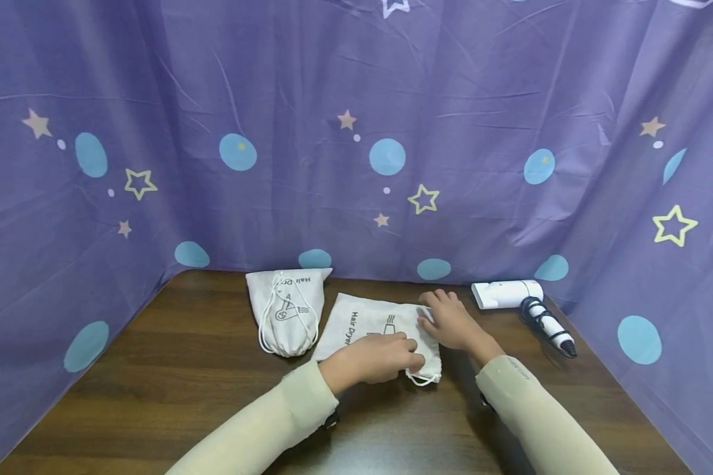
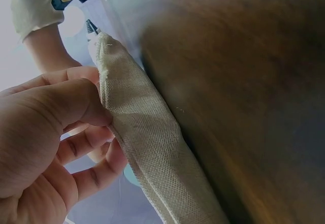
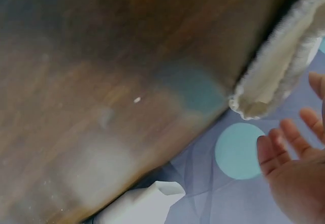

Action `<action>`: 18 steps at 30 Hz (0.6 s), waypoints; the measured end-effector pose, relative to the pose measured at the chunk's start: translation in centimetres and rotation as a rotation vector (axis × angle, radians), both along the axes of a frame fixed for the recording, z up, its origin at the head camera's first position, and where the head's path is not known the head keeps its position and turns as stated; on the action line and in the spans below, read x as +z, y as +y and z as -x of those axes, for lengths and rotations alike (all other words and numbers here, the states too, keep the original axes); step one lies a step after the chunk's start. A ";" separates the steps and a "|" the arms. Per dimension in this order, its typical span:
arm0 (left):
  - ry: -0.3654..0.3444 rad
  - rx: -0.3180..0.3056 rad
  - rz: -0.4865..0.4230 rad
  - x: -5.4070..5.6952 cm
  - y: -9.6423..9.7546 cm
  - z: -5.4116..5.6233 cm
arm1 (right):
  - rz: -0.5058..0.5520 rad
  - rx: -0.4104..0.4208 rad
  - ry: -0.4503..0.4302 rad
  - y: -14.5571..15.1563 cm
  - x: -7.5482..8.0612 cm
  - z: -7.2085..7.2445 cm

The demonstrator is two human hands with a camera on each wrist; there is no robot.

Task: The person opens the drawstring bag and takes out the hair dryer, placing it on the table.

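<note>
A white drawstring cloth bag (image 1: 371, 313) printed "Hair Dryer" lies on the table, its gathered mouth and cord toward the right. My left hand (image 1: 377, 358) is over its near side. In the left wrist view, the left thumb and fingers pinch the edge of the bag (image 2: 142, 117). At the bag's far right corner is my right hand (image 1: 451, 320), fingers spread. The right wrist view shows that hand (image 3: 299, 173) with relaxed fingers beside the bag's open mouth (image 3: 269, 82); whether they touch the cloth is unclear.
Left of the bag lies a second drawstring bag (image 1: 291, 313), bulging and cinched at its near end. A white hair dryer (image 1: 505, 294) with a black cord wound round its handle sits at the back right. Purple curtains (image 1: 333, 132) surround the brown wooden table (image 1: 154, 369).
</note>
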State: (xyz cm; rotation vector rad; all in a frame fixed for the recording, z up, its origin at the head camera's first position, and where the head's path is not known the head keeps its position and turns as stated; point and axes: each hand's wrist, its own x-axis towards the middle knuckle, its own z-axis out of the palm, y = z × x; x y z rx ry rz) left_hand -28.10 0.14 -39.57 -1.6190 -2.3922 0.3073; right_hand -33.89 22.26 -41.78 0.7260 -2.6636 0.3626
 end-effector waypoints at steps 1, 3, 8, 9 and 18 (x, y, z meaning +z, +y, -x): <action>-0.001 -0.002 -0.002 0.0 0.0 0.0 | -0.014 0.031 0.012 -0.1 -0.1 0.2; -0.001 -0.003 -0.002 -0.1 0.0 0.0 | -0.032 0.084 0.027 -0.2 -0.3 0.5; -0.012 0.003 0.006 -0.2 0.1 0.0 | -0.069 0.159 -0.006 -0.1 -0.6 1.1; -0.018 0.008 0.007 -0.2 0.1 0.0 | -0.085 0.163 -0.019 -0.1 -0.6 1.1; -0.098 0.055 0.027 0.0 -0.4 -0.4 | -0.189 0.157 -0.066 -0.2 -1.1 1.5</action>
